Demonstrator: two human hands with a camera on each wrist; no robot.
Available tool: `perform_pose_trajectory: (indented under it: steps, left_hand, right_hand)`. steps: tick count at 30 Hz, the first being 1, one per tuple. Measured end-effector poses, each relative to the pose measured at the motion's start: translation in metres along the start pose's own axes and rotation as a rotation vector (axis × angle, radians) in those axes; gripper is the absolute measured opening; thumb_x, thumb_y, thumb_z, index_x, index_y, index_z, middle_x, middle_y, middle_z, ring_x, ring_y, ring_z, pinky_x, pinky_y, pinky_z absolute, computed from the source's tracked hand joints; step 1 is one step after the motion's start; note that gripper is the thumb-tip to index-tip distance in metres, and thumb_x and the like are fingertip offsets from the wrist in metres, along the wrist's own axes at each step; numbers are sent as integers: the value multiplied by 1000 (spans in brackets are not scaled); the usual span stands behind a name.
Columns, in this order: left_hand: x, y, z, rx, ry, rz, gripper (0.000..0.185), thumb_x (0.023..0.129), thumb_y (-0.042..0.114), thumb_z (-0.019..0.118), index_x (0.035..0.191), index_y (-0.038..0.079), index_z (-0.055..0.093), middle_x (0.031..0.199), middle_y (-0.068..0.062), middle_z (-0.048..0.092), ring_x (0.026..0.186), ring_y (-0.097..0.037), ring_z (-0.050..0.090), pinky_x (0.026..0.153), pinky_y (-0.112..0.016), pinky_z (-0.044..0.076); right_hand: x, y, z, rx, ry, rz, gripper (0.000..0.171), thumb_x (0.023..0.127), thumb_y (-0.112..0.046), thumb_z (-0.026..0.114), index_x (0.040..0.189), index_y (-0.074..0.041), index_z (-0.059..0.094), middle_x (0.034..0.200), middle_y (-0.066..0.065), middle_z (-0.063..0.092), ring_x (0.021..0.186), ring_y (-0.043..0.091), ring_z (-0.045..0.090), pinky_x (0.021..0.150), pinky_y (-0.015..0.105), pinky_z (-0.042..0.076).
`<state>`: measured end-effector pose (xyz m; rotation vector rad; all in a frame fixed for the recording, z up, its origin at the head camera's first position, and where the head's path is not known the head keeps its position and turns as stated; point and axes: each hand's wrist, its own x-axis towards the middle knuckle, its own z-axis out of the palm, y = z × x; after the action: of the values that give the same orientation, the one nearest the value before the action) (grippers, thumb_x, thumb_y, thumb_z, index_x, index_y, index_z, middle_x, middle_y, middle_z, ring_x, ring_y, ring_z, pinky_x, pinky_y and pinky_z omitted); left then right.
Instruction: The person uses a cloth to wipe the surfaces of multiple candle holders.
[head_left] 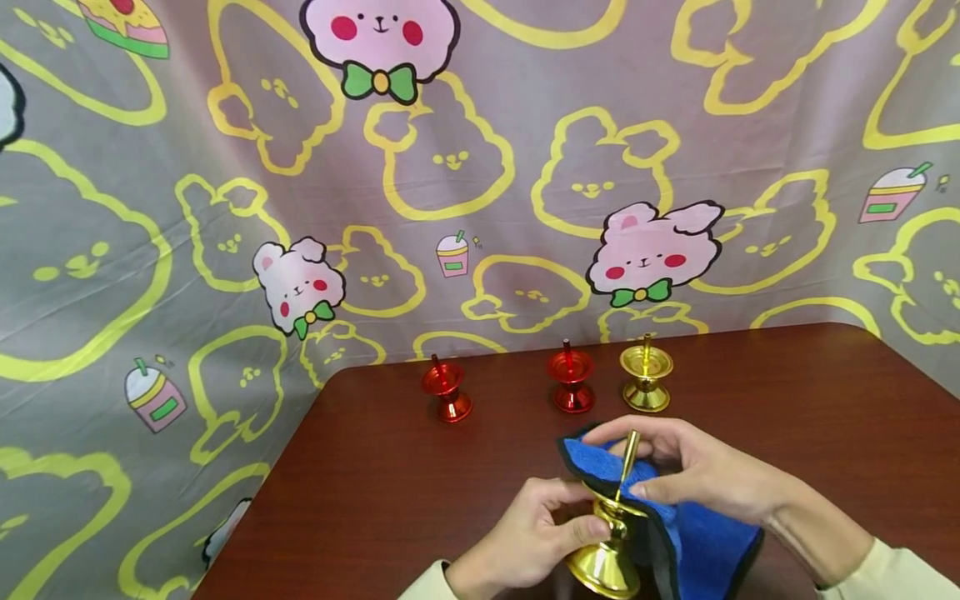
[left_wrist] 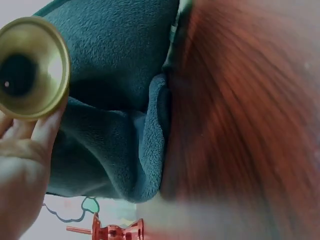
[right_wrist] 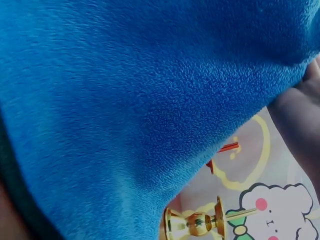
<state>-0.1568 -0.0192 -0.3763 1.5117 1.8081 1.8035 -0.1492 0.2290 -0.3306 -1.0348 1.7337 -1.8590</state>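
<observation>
My left hand [head_left: 525, 537] grips a shiny gold candlestick [head_left: 606, 568] by its narrow waist, just above the front of the table. It leans slightly, its thin stem pointing up; the underside of its round, hollow base [left_wrist: 56, 75] faces the left wrist camera. With my right hand [head_left: 693, 467] I hold a blue plush cloth [head_left: 720, 542] with dark edging against the candlestick's upper dish, thumb on the near side and fingers at the far side. The cloth [right_wrist: 115, 100] fills most of the right wrist view and hides those fingertips there.
Toward the back of the brown wooden table [head_left: 360, 483] stand two red candlesticks, one on the left [head_left: 453, 406] and one nearer the middle [head_left: 573, 396]. Another gold candlestick [head_left: 647, 393] is to their right. Behind the table hangs a cartoon-patterned curtain [head_left: 525, 200].
</observation>
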Motion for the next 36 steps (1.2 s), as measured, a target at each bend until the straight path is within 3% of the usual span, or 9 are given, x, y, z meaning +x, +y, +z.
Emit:
perform_pose_trajectory:
  steps: [2,6,9,11,15,19,24,31,36]
  left_hand:
    - [0,0,0,-85,-36,-15,31,100,8,62,122,-14,62,109,-32,66,99,-6,63,86,-36,56]
    - [0,-2,3,-314,-121,-47,44,104,16,56,129,-20,51,112,-44,57,96,-23,71,83,-52,56]
    - [0,-3,5,-381,-151,-55,49,104,18,54,132,-22,46,114,-47,53,97,-34,71,83,-57,54]
    - [-1,-3,6,-375,-149,-56,49,105,19,54,132,-22,46,113,-47,54,96,-35,71,83,-57,54]
    - [-2,0,5,-335,-96,-88,48,105,21,55,132,-18,51,110,-45,58,93,-24,72,80,-54,56]
    - [-4,4,6,-253,12,-119,38,102,17,60,123,-15,59,101,-41,61,86,-7,67,76,-36,59]
    - [-5,6,11,-132,117,-148,22,98,5,63,113,-12,65,92,-32,64,77,-1,62,67,-22,55]
    - [-7,2,15,38,95,-5,17,97,4,65,110,-7,67,92,-23,64,82,2,59,65,-29,58]
    - [-7,2,14,74,63,-9,23,97,5,66,118,-4,67,91,-17,63,84,2,56,68,-24,56]
  right_hand:
    - [1,-2,-2,-45,-30,-2,51,95,7,56,144,-2,48,110,17,63,103,23,59,85,38,52]
    - [3,-7,-5,-89,-104,11,53,93,4,60,144,-3,48,116,20,62,108,30,58,92,44,48]
    - [5,-9,-5,-102,-121,41,54,91,3,63,143,-5,50,115,20,64,108,32,59,94,49,46]
    - [6,-10,-3,-137,-114,29,54,90,4,63,142,-5,52,115,19,65,107,32,59,93,49,46]
    - [7,-9,1,-219,-41,-17,50,92,4,65,140,-7,56,118,15,67,105,28,60,88,43,49]
    - [8,-5,5,-219,50,-54,43,93,4,65,134,-6,61,103,11,71,93,22,65,80,36,52]
    - [8,-1,8,-273,154,-75,41,92,4,66,132,-5,62,88,9,70,82,20,66,73,33,53]
    - [1,-6,10,-316,218,60,45,91,-4,71,134,-10,62,85,12,69,79,26,65,69,34,53]
    - [-2,-6,9,-286,178,39,45,92,-1,68,135,-9,60,89,13,69,82,28,67,71,34,55]
